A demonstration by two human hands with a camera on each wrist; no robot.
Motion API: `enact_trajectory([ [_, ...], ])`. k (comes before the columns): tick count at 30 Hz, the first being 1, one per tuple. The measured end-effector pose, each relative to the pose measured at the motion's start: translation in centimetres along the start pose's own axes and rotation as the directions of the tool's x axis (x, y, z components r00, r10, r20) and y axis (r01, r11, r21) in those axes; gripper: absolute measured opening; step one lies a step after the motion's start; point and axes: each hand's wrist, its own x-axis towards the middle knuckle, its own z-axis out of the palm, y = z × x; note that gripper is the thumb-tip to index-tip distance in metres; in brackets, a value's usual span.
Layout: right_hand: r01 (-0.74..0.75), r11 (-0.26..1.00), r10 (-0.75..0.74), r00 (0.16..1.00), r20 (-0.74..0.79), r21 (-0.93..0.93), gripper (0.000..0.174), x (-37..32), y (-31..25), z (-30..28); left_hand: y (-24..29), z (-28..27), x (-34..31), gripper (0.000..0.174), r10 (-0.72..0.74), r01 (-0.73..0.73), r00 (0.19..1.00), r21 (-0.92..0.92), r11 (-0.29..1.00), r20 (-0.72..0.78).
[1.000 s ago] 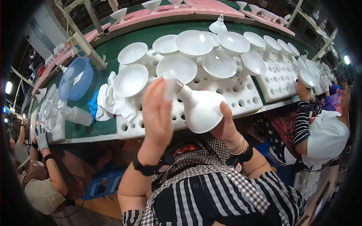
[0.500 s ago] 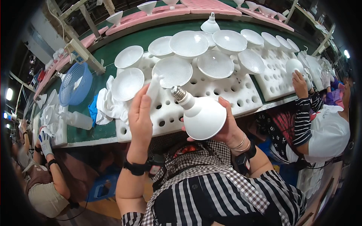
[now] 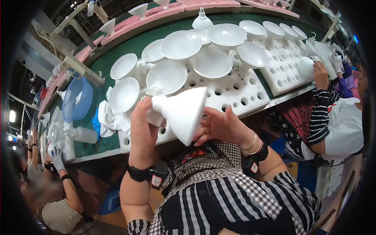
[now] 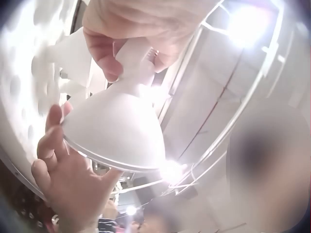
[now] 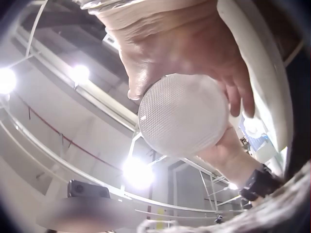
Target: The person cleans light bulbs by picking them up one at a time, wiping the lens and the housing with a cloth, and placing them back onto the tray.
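Observation:
A white reflector bulb (image 3: 181, 113) lies tilted between both hands, its wide lens end facing the right hand. My left hand (image 3: 144, 127) pinches the bulb's narrow neck, thumb and fingers covering most of the screw base. Below the neck, a small white piece (image 3: 154, 117) shows by the left fingers; I cannot tell its kind. My right hand (image 3: 227, 127) holds the rim with bent fingers. In the right wrist view, its thumb and fingers (image 5: 234, 99) straddle the dimpled lens (image 5: 182, 116).
Several bulbs (image 3: 211, 62) stand lens up in white foam trays (image 3: 250, 84) with holes. One bulb (image 3: 201, 20) stands base up behind them. At left are a blue basket (image 3: 80, 100), white cloth (image 3: 109, 117) and white bottle (image 3: 84, 134). People work on both sides.
The bulb has swung from base up and lens down to lying sideways, base left. My left hand has moved from beside the base onto the neck; the right hand has shifted along the rim.

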Motion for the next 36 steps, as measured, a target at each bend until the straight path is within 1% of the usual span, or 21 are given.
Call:
enact_trajectory([
  [1, 0.017, 0.998, -0.013, 0.999, 0.050, -0.068, 0.097, -0.2, -0.2, -0.4, -0.2, -0.3, 0.4, 0.046, -0.057, 0.051, 0.998, -0.160, 0.986, -0.035],
  [2, 0.096, 0.995, -0.091, 0.987, 0.136, -0.037, 0.097, -0.3, -0.3, -0.5, -0.6, -0.1, 0.7, 0.048, -0.152, 0.120, 0.984, -0.295, 0.948, -0.089],
  [5, 0.098, 0.983, -0.077, 0.988, 0.133, -0.154, 0.099, -0.7, -0.7, 0.1, -1.2, -1.6, 0.5, 0.043, -0.115, 0.203, 0.970, -0.459, 0.865, 0.214],
  [7, 0.104, 0.981, -0.082, 0.987, 0.136, -0.166, 0.096, -0.9, -1.1, -0.3, -0.8, -1.9, 0.3, 0.043, -0.118, 0.168, 0.983, -0.428, 0.888, 0.142],
  [9, 0.084, 0.922, -0.052, 0.994, 0.094, -0.377, 0.090, -1.2, -2.2, -0.7, -0.2, -1.9, 0.8, 0.043, -0.119, 0.137, 0.990, -0.399, 0.907, 0.070],
  [10, 0.065, 0.905, -0.050, 0.998, 0.046, -0.420, 0.081, -1.3, -2.9, -0.8, 0.4, -2.0, 1.2, 0.042, -0.159, 0.153, 0.987, -0.395, 0.906, 0.016],
  [11, 0.080, 0.906, -0.058, 0.996, 0.064, -0.416, 0.081, -1.4, -3.3, -1.1, 1.2, -2.2, 1.6, 0.041, -0.196, 0.165, 0.980, -0.391, 0.905, -0.040],
  [12, 0.079, 0.864, -0.093, 0.996, -0.004, -0.497, 0.077, -1.5, -3.6, -1.5, 2.1, -2.4, 1.9, 0.041, -0.183, 0.151, 0.982, -0.378, 0.913, -0.048],
  [14, 0.110, 0.760, -0.228, 0.968, -0.104, -0.640, 0.064, -1.5, -3.6, -2.5, 4.0, -2.7, 2.2, 0.040, 0.092, -0.095, 0.991, -0.023, 0.995, -0.101],
  [15, 0.126, 0.761, -0.234, 0.968, -0.088, -0.636, 0.064, -1.5, -3.5, -3.2, 4.9, -3.1, 2.8, 0.040, 0.106, -0.107, 0.989, -0.010, 0.994, -0.105],
  [17, 0.048, 0.629, -0.352, 0.908, -0.228, -0.776, 0.058, -1.5, -3.7, -4.5, 7.2, -4.1, 4.8, 0.041, 0.148, -0.149, 0.989, -0.092, 0.985, -0.021],
  [18, 0.059, 0.543, -0.448, 0.864, -0.229, -0.838, 0.048, -1.6, -3.8, -4.9, 8.8, -4.2, 5.6, 0.043, 0.167, -0.168, 0.985, -0.017, 0.986, -0.034],
  [19, 0.060, 0.539, -0.456, 0.860, -0.231, -0.840, 0.048, -1.7, -3.9, -5.5, 10.5, -4.6, 6.9, 0.043, 0.180, -0.178, 0.975, 0.025, 0.984, -0.127],
  [21, 0.000, 0.375, -0.596, 0.766, -0.241, -0.927, 0.042, -2.0, -3.9, -6.8, 13.3, -3.7, 9.0, 0.043, 0.272, -0.240, 0.925, 0.147, 0.960, -0.265],
  [22, 0.000, 0.420, -0.632, 0.717, -0.293, -0.908, 0.037, -2.0, -3.5, -7.2, 14.8, -6.4, 11.0, 0.044, 0.304, -0.261, 0.901, 0.174, 0.950, -0.310],
  [23, -0.003, 0.415, -0.634, 0.716, -0.292, -0.910, 0.037, -2.2, -3.4, -7.3, 16.0, -6.4, 12.6, 0.042, 0.382, -0.314, 0.880, 0.259, 0.913, -0.282],
  [25, 0.010, 0.524, -0.579, 0.738, -0.347, -0.852, 0.038, -2.2, -3.4, -7.5, 17.8, -8.8, 16.8, 0.042, 0.506, -0.387, 0.828, 0.408, 0.827, -0.241],
  [27, 0.020, 0.505, -0.597, 0.731, -0.332, -0.863, 0.037, -1.8, -3.9, -7.6, 18.5, -9.3, 19.0, 0.043, 0.514, -0.362, 0.825, 0.481, 0.799, -0.234],
  [29, -0.071, 0.429, -0.558, 0.763, -0.326, -0.900, 0.035, -2.3, -4.2, -7.0, 19.0, -10.2, 22.1, 0.043, 0.528, -0.335, 0.816, 0.553, 0.762, -0.233],
  [31, -0.095, 0.466, -0.541, 0.756, -0.368, -0.880, 0.031, -2.2, -4.3, -7.0, 19.0, -11.8, 26.0, 0.044, 0.560, -0.216, 0.788, 0.735, 0.642, -0.257],
  [36, -0.120, 0.392, -0.515, 0.793, -0.325, -0.912, 0.034, -2.2, -5.0, -7.3, 16.9, -14.1, 32.3, 0.044, 0.537, -0.088, 0.806, 0.846, 0.526, -0.250],
])
